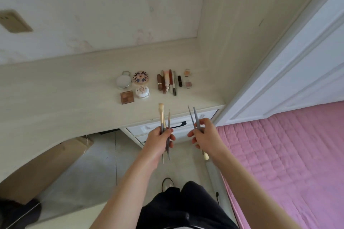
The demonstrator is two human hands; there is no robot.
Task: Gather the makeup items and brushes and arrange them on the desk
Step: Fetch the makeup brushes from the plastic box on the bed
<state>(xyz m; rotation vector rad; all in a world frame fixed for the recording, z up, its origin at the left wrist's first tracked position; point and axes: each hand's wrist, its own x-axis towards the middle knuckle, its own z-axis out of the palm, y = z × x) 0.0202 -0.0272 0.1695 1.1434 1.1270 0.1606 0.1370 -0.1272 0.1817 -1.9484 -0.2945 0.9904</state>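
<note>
My left hand grips some brushes and my right hand grips two more, just short of the tabletop, so a loose hold might drop one before the makeup ahead.

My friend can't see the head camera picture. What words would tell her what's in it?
A person's left hand and right hand each hold thin makeup brushes above a pale desk. On the desk lie round compacts and a neat row of lipsticks and pencils. A pink bed is on the right.
</note>
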